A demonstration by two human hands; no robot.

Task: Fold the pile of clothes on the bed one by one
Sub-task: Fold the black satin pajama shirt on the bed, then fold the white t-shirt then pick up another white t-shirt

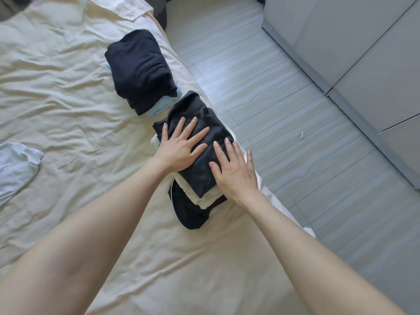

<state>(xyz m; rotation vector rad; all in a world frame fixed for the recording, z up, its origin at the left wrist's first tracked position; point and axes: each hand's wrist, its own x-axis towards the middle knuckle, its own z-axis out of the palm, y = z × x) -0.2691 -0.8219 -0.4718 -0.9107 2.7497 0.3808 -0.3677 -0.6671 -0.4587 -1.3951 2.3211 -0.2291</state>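
1. The left hand (181,145) lies flat with fingers spread on the folded black garment (200,142), pressing rather than gripping; likely it is smoothing the last fold so the cloth keeps its shape.
2. The right hand (234,171) is flat too, fingers straight, on the near right part of the same garment, holding nothing. Two palms together spread the pressure over the whole top.
3. That garment tops a near stack (204,201) of folded pieces, pale cloth and more dark cloth showing beneath, at the right edge of the bed (68,92). Stacking here keeps finished items within easy reach.
4. Just beyond sits a second stack (141,69), dark on top with a light blue piece (163,104) peeping out below.
5. A pale loose garment (16,164) lies well apart at the left, seemingly unfolded; a white piece (122,6) rests at the far end, though whether it is clothing or bedding I cannot tell.
6. No brand, label or writing is readable; a small pale patch on the near stack's lower edge may be a tag, too small to read.
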